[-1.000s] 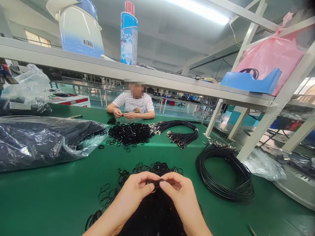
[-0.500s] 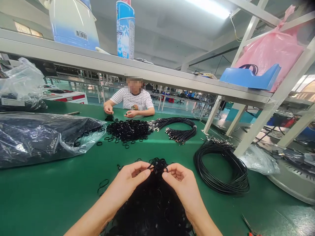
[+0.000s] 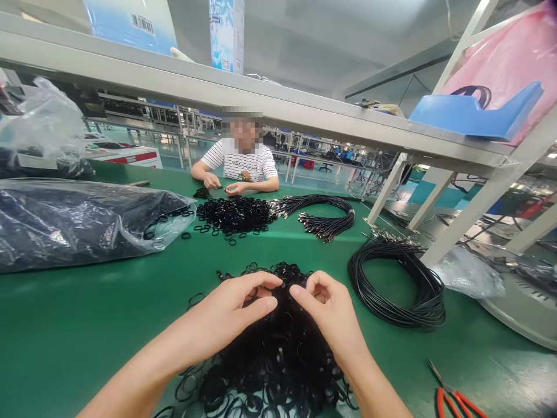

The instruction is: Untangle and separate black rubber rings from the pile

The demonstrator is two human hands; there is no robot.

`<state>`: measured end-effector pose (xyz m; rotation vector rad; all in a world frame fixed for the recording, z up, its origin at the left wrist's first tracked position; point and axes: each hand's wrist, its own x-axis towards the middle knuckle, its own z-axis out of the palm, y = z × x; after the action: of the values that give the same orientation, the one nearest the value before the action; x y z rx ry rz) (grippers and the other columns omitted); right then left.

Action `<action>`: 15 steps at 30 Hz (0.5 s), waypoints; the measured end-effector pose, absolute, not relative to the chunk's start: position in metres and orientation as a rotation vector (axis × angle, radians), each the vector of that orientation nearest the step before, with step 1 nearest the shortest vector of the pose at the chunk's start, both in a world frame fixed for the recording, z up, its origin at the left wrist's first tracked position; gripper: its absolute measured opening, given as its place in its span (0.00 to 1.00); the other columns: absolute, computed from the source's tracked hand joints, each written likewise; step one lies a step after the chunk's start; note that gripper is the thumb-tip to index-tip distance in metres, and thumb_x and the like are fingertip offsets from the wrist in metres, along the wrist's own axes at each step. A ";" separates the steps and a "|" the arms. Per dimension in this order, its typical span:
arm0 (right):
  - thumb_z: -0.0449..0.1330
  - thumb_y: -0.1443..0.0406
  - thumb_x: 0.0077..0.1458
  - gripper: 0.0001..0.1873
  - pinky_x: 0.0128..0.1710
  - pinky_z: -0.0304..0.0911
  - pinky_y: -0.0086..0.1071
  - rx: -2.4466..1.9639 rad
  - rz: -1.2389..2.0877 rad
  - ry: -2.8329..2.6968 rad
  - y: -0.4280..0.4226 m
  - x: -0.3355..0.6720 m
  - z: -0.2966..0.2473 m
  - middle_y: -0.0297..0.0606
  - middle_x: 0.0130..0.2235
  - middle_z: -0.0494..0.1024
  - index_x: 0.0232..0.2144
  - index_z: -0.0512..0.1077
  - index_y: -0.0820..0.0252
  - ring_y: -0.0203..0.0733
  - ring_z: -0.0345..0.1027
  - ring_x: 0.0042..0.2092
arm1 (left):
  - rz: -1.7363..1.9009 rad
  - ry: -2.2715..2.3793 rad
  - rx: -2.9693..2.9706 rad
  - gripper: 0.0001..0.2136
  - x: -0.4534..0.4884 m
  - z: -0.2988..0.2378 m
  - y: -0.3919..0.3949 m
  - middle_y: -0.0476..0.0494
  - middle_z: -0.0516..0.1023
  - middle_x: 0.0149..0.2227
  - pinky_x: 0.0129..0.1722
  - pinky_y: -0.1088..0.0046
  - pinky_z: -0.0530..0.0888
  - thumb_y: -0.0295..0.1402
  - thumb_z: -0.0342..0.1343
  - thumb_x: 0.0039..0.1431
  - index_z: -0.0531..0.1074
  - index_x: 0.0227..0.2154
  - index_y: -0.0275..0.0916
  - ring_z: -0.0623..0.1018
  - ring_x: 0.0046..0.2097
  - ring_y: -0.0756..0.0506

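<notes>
My left hand (image 3: pixel 230 310) and my right hand (image 3: pixel 328 310) hover close together over a heap of small black rubber rings (image 3: pixel 274 354) on the green table (image 3: pixel 87 325). Both hands are pinched, thumb against forefinger, with their fingertips almost meeting above the heap. What sits in the pinches is too small to make out. A coil of black cable (image 3: pixel 398 284) lies just right of my right hand.
Across the table a person in a striped shirt (image 3: pixel 241 168) handles rings beside another ring pile (image 3: pixel 235 215) and a cable bundle (image 3: pixel 324 217). A plastic bag of dark goods (image 3: pixel 73 223) lies left. Red-handled cutters (image 3: pixel 456 397) lie at the near right. A white shelf frame (image 3: pixel 474 203) stands right.
The view has tilted down, showing more of the ring heap and the cutters. My fingertips, joined on a ring a second ago, have drawn slightly apart. The person opposite keeps working.
</notes>
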<state>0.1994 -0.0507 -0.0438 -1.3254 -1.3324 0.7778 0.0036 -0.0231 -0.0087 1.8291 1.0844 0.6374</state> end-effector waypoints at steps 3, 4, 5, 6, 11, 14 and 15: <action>0.61 0.57 0.54 0.17 0.28 0.53 0.27 -1.323 0.758 -1.330 -0.052 0.199 -0.042 0.28 0.25 0.61 0.22 0.62 0.58 0.33 0.54 0.28 | 0.627 1.099 1.921 0.14 0.002 -0.006 -0.024 0.50 0.78 0.49 0.49 0.72 0.68 0.40 0.52 0.61 0.74 0.48 0.52 0.75 0.50 0.42; 0.61 0.57 0.54 0.16 0.28 0.54 0.27 -1.319 0.754 -1.331 -0.053 0.198 -0.040 0.28 0.26 0.62 0.22 0.63 0.58 0.33 0.55 0.28 | 0.630 1.092 1.938 0.13 0.002 -0.005 -0.024 0.51 0.79 0.47 0.48 0.73 0.68 0.38 0.50 0.62 0.75 0.46 0.51 0.76 0.49 0.43; 0.61 0.57 0.54 0.15 0.29 0.55 0.27 -1.316 0.752 -1.331 -0.054 0.197 -0.038 0.29 0.26 0.63 0.23 0.64 0.59 0.34 0.57 0.29 | 0.637 1.078 1.948 0.12 0.001 -0.004 -0.024 0.51 0.80 0.44 0.47 0.73 0.69 0.37 0.49 0.63 0.76 0.44 0.50 0.77 0.48 0.43; 0.60 0.58 0.54 0.13 0.29 0.56 0.27 -1.316 0.750 -1.335 -0.055 0.197 -0.035 0.30 0.26 0.65 0.24 0.66 0.59 0.34 0.58 0.29 | 0.644 1.060 1.954 0.12 0.001 -0.003 -0.023 0.50 0.81 0.42 0.45 0.73 0.69 0.35 0.49 0.63 0.76 0.43 0.49 0.78 0.46 0.43; 0.59 0.66 0.55 0.05 0.30 0.58 0.27 -1.325 0.716 -1.572 -0.070 0.183 -0.021 0.31 0.28 0.72 0.27 0.72 0.57 0.35 0.62 0.29 | 0.681 1.112 1.946 0.11 -0.001 -0.002 -0.021 0.49 0.82 0.37 0.34 0.76 0.73 0.34 0.51 0.60 0.76 0.43 0.46 0.81 0.35 0.45; 0.61 0.70 0.53 0.05 0.33 0.61 0.26 -1.218 0.645 -1.854 -0.084 0.158 -0.035 0.29 0.29 0.75 0.29 0.74 0.55 0.34 0.67 0.31 | 0.678 1.163 1.892 0.13 -0.002 -0.008 -0.021 0.48 0.82 0.38 0.23 0.77 0.71 0.34 0.53 0.58 0.76 0.44 0.45 0.75 0.21 0.50; 0.62 0.69 0.52 0.04 0.35 0.62 0.26 -1.148 0.590 -1.956 -0.089 0.147 -0.047 0.28 0.30 0.76 0.30 0.75 0.54 0.35 0.69 0.33 | 0.685 1.155 1.868 0.13 -0.002 -0.010 -0.021 0.46 0.82 0.40 0.21 0.78 0.70 0.34 0.54 0.57 0.77 0.44 0.45 0.74 0.20 0.51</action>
<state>0.1468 -0.0890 -0.0471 -1.1476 -1.9558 0.5900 -0.0025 -0.0215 -0.0095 1.8676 1.1552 0.6847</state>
